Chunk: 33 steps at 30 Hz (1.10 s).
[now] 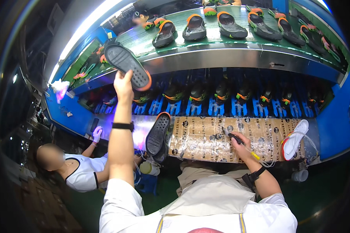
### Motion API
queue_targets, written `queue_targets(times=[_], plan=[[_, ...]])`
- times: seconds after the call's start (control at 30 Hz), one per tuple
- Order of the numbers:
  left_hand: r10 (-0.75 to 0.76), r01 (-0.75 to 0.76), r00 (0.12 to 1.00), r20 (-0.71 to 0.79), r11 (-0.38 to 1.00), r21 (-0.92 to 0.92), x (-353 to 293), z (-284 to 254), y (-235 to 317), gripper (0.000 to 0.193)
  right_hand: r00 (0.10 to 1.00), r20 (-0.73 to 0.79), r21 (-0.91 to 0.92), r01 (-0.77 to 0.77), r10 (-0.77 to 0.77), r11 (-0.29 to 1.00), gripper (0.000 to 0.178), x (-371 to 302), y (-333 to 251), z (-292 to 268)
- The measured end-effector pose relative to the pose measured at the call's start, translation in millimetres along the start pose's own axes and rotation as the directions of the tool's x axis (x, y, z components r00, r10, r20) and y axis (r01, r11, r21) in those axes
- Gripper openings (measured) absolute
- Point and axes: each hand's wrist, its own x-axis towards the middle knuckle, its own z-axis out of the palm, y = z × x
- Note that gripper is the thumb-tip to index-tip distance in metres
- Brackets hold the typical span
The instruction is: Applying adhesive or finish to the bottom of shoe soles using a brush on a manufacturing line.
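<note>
My left hand [123, 86] is closed around the heel half of a black shoe sole with an orange rim [124, 60]. It holds the sole raised and tilted at the left front edge of the upper conveyor. Low over the cardboard, my right hand [243, 147] grips a brush [235, 138] with a black handle, a yellow fitting at its rear end and a thin tube trailing off. Left of the cardboard, a second black sole with an orange rim [158, 130] lies on what looks like another dark sole.
Printed cardboard [198, 136] covers the bench, with a white sole with a red edge [295, 139] at its right. Shoes stand on the green conveyor [175, 48] above; more sit on blue holders [217, 106] below. A co-worker [81, 169] is at the left. A white tub [149, 168] stands below the bench.
</note>
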Motion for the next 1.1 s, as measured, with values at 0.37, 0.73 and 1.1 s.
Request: queue_targets(times=[0.37, 0.73, 1.1], plan=[[-0.680, 0.822, 0.548, 0.487, 0.329, -0.465, -268, 45, -29, 0.056, 0.994, 0.102, 0.412, -0.067, 0.027, 0.909, 0.021, 1, -81, 10], [-0.699, 0.814, 0.466, 0.542, 0.099, -0.572, -347, 80, -8, 0.093, 0.973, 0.228, 0.405, -0.083, -0.013, 0.911, 0.021, 23, -129, 66], [-0.665, 0.788, 0.563, 0.490, 0.254, -0.561, -352, 92, -19, 0.075, 0.967, 0.179, 0.037, 0.181, -0.184, 0.983, 0.023, 13, -141, 79]])
